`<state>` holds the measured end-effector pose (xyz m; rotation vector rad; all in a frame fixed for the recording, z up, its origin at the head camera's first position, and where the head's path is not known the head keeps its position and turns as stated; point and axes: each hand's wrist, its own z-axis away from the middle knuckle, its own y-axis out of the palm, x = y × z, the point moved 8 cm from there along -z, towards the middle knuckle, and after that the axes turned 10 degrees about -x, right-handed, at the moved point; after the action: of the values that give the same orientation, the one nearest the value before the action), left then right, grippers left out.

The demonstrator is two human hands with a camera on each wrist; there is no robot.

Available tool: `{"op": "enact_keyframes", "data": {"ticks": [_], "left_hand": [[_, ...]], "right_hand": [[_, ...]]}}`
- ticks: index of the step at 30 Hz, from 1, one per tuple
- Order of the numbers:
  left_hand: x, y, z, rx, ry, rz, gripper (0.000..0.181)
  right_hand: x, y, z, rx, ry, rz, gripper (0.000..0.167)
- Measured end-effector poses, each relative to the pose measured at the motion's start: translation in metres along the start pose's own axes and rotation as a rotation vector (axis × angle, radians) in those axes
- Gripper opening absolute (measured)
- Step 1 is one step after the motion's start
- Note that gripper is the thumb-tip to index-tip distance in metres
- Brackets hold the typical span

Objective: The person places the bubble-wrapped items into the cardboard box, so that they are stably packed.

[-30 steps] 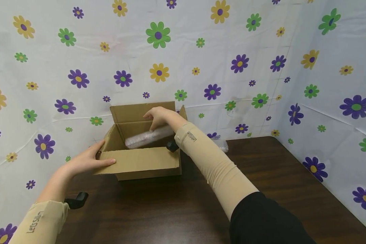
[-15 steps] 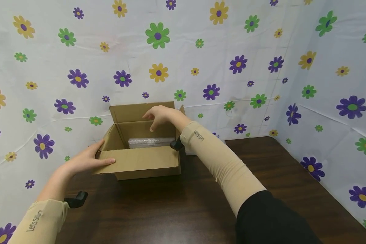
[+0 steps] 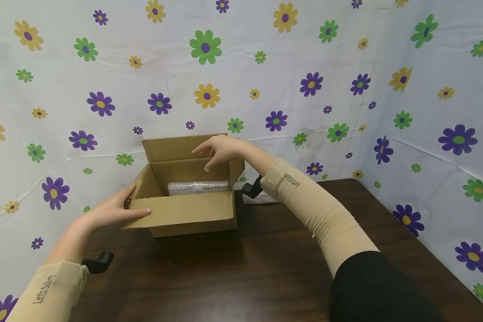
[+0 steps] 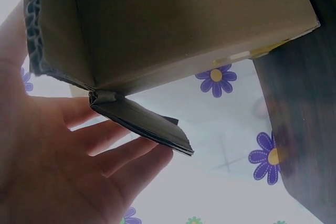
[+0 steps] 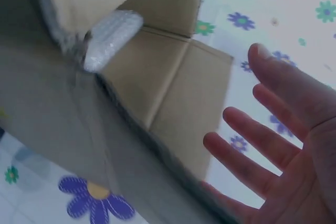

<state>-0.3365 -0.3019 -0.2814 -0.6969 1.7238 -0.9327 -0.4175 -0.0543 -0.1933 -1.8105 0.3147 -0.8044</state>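
Observation:
An open cardboard box (image 3: 193, 228) stands on the table near the wall, its flaps spread. My left hand (image 3: 108, 211) grips the box's left front corner, thumb over the front flap (image 3: 185, 208) and fingers behind the side flap. Inside lies a bubble-wrapped package (image 3: 199, 187), partly hidden by the front flap; the right wrist view shows one end of it. My right hand (image 3: 224, 150) hovers over the box with spread fingers and holds nothing. In the right wrist view its fingers (image 5: 252, 142) are apart from the box wall.
Another bubble-wrapped item (image 3: 259, 198) lies on the dark wooden table (image 3: 281, 250) just right of the box, partly hidden by the right wrist's camera (image 3: 251, 188). A flower-patterned cloth (image 3: 165, 76) covers the walls behind and to the right.
The bubble-wrapped package, tilted under my right hand earlier, now lies level in the box. My right hand has let go and moved slightly right. The left hand keeps its place on the box.

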Motion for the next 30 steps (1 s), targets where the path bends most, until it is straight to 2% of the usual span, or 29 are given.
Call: {"op": "enact_keyframes", "data": {"ticks": [11,17,22,30], "left_hand": [[0.0,-0.001,-0.001,0.01,-0.007,-0.015,0.102],[0.0,-0.001,0.0,0.006,0.002,-0.018,0.101],[0.001,0.0,-0.001,0.015,-0.002,0.002,0.101],[0.001,0.0,-0.001,0.025,0.004,0.018,0.1]], "right_hand": [[-0.012,-0.046,0.059,-0.086,-0.037,0.005,0.057],[-0.039,-0.057,0.089,-0.118,0.033,-0.054,0.058],[-0.07,-0.055,0.108,-0.154,0.096,-0.051,0.061],[-0.115,-0.029,0.125,-0.133,0.141,-0.07,0.071]]}}
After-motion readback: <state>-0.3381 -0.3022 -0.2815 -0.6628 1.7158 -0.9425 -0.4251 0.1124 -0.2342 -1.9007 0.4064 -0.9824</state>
